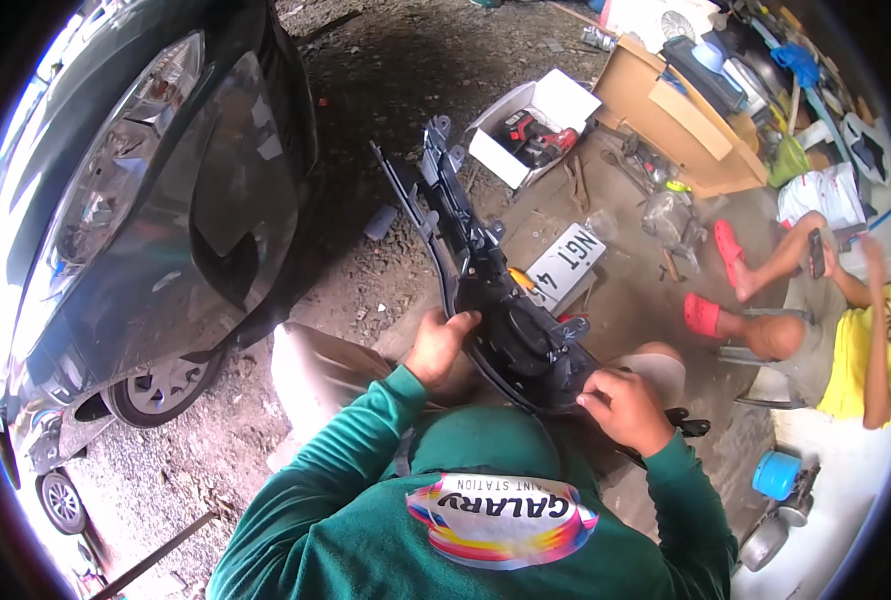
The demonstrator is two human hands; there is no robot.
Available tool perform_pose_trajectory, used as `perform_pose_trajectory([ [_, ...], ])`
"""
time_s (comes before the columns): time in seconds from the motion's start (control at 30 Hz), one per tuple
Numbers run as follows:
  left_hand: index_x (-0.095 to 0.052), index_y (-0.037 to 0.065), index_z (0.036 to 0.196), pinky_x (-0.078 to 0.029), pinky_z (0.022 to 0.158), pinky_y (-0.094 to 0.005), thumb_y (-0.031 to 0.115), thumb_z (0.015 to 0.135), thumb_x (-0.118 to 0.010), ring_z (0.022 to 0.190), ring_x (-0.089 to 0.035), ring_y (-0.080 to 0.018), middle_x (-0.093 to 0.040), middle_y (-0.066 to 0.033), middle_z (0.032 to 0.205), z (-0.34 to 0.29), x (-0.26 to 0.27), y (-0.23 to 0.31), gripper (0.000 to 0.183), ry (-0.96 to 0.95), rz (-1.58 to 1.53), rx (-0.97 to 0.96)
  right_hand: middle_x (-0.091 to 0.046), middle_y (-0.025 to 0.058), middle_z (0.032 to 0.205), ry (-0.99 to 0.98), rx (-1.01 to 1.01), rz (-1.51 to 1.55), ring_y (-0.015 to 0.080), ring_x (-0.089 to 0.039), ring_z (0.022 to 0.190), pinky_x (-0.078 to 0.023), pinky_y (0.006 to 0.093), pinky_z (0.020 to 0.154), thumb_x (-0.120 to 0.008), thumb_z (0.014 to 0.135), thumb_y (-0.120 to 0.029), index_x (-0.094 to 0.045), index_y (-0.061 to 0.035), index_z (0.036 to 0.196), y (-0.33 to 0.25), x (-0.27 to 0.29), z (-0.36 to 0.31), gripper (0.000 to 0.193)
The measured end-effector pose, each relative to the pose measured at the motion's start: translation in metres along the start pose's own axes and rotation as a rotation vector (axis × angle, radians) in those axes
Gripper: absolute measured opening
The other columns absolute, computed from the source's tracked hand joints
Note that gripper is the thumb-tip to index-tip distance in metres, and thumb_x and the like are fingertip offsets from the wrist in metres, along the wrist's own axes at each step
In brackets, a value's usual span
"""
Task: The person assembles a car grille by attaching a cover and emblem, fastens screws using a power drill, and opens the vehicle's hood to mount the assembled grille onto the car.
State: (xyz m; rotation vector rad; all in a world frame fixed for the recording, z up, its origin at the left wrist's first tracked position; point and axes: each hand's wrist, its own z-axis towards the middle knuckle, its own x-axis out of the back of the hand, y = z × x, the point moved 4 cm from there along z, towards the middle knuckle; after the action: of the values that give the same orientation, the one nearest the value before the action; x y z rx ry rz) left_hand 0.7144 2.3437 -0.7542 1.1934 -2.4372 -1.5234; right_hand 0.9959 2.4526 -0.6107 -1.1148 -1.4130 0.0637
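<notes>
A long black plastic headlight housing, with brackets and tabs along its edges, lies tilted over my lap. My left hand is closed on its near left edge, thumb on top. At its near right end, my right hand pinches the rim between thumb and fingers. The round recess in its wider near part faces up. Just beyond the housing, a white licence plate rests on the ground, with a yellow-handled tool partly hidden beside it.
A dark car with a clear headlight stands at left. Ahead are a white box holding a red and black power tool, and an open cardboard box. Another person in red clogs sits at right, near a blue can.
</notes>
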Motion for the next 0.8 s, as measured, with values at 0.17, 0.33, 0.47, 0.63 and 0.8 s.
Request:
perform_pose_trajectory([
  [0.17, -0.071, -0.01, 0.123, -0.057, 0.093, -0.0366, 0.014, 0.1, -0.071, 0.099, -0.071, -0.0213, -0.077, -0.0116, 0.112, 0.004, 0.001, -0.003, 0.034, 0.005, -0.03, 0.004, -0.074, 0.0138, 0.092, -0.045, -0.009, -0.106, 0.0418, -0.071, 0.085, -0.055, 0.0508, 0.072, -0.077, 0.095, -0.021, -0.069, -0.0078, 0.096, 0.005, -0.002, 0.001, 0.015],
  [0.33, -0.073, -0.007, 0.118, -0.055, 0.084, -0.0338, 0.014, 0.099, -0.072, 0.092, -0.068, -0.0166, -0.075, -0.0075, 0.105, 0.008, 0.0, -0.006, 0.028, 0.024, -0.018, 0.0, -0.072, 0.0127, 0.092, 0.042, 0.047, -0.03, 0.0411, -0.071, 0.083, -0.055, 0.0503, 0.07, -0.078, 0.096, -0.024, -0.07, -0.0083, 0.096, -0.004, 0.006, 0.003, 0.018],
  [0.47, -0.073, -0.006, 0.115, -0.053, 0.079, -0.0331, 0.014, 0.099, -0.073, 0.088, -0.066, -0.0145, -0.074, -0.0054, 0.102, 0.006, -0.002, -0.002, 0.025, 0.044, 0.01, 0.016, -0.073, 0.0136, 0.094, 0.003, 0.021, -0.124, 0.0414, -0.072, 0.083, -0.055, 0.0514, 0.07, -0.079, 0.094, -0.024, -0.069, -0.009, 0.102, 0.002, 0.002, -0.003, 0.02],
  [0.63, -0.072, -0.009, 0.126, -0.056, 0.093, -0.0349, 0.012, 0.098, -0.071, 0.1, -0.071, -0.0199, -0.077, -0.0107, 0.113, -0.003, -0.001, -0.006, 0.034, 0.003, -0.024, -0.008, -0.072, 0.0155, 0.092, 0.015, 0.069, -0.064, 0.0426, -0.072, 0.085, -0.056, 0.0511, 0.071, -0.077, 0.096, -0.026, -0.067, -0.0095, 0.1, -0.002, -0.004, -0.009, 0.019],
  [0.8, -0.073, -0.007, 0.119, -0.056, 0.09, -0.0322, 0.014, 0.097, -0.073, 0.098, -0.07, -0.0188, -0.076, -0.0092, 0.11, 0.002, 0.0, -0.002, 0.03, 0.008, 0.009, -0.044, -0.072, 0.0151, 0.092, 0.068, 0.042, -0.068, 0.0423, -0.072, 0.085, -0.056, 0.0512, 0.071, -0.077, 0.096, -0.023, -0.067, -0.0082, 0.099, -0.005, 0.002, -0.006, 0.018],
])
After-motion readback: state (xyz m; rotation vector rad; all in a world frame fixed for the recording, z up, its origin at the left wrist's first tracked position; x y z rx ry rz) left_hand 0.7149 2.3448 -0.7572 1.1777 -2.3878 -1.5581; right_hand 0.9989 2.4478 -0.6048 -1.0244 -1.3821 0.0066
